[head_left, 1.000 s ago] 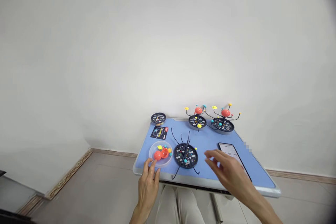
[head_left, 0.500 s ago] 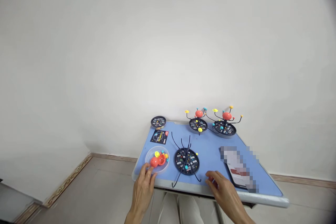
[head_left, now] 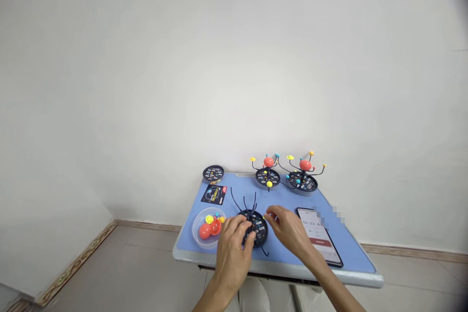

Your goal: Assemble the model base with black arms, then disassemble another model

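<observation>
A solar system model with a round black base (head_left: pixel 260 230) and thin bent black arms stands near the table's front edge. My left hand (head_left: pixel 234 241) reaches over its left side, fingers and thumb curled around the arms near the middle and hiding part of the base. At the base's right edge, my right hand (head_left: pixel 287 224) pinches a small yellow ball (head_left: pixel 263 218) on an arm tip. Left of the model, a clear round tub (head_left: pixel 197 240) contains two red half-shells (head_left: pixel 205 230), a yellow ringed piece (head_left: pixel 209 219) and several small coloured balls.
Two assembled models, each with a red ball (head_left: pixel 268 162) (head_left: pixel 305 165), stand at the back. Another black disc (head_left: pixel 213 173) lies at the back left, beside a printed black card (head_left: pixel 214 195). A phone (head_left: pixel 321 241) showing a timer lies at the right.
My left hand has moved right from the tub onto the model. My right hand has moved up and left to the yellow ball. The view has shifted slightly.
</observation>
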`<action>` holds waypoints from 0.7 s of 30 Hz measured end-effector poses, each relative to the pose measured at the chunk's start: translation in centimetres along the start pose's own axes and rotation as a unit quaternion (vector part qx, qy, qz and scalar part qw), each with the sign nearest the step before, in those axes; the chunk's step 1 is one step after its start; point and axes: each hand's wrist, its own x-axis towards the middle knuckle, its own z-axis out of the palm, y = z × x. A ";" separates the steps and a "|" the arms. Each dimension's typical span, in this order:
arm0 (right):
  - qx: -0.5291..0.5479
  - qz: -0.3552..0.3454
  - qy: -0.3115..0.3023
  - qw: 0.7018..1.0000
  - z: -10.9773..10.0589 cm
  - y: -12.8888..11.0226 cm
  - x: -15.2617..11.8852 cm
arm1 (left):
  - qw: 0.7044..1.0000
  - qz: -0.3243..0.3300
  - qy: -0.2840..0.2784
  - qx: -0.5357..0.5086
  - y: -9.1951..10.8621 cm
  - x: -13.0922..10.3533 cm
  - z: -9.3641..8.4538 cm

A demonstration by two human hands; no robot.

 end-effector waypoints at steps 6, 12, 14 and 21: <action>-0.129 0.009 -0.091 0.987 -0.6 -2.2 1.1 | 0.995 -0.029 -0.094 0.008 1.1 1.8 2.0; -0.154 0.001 -0.105 0.983 -0.4 -2.0 1.8 | 0.980 -0.066 -0.186 0.021 0.6 4.3 2.4; -0.156 0.005 -0.090 0.984 -0.4 -1.9 1.9 | 0.973 -0.084 -0.216 -0.004 0.5 5.1 2.6; -0.162 0.011 -0.079 0.984 -0.4 -2.0 1.7 | 0.951 -0.143 -0.264 -0.066 -0.7 6.2 3.4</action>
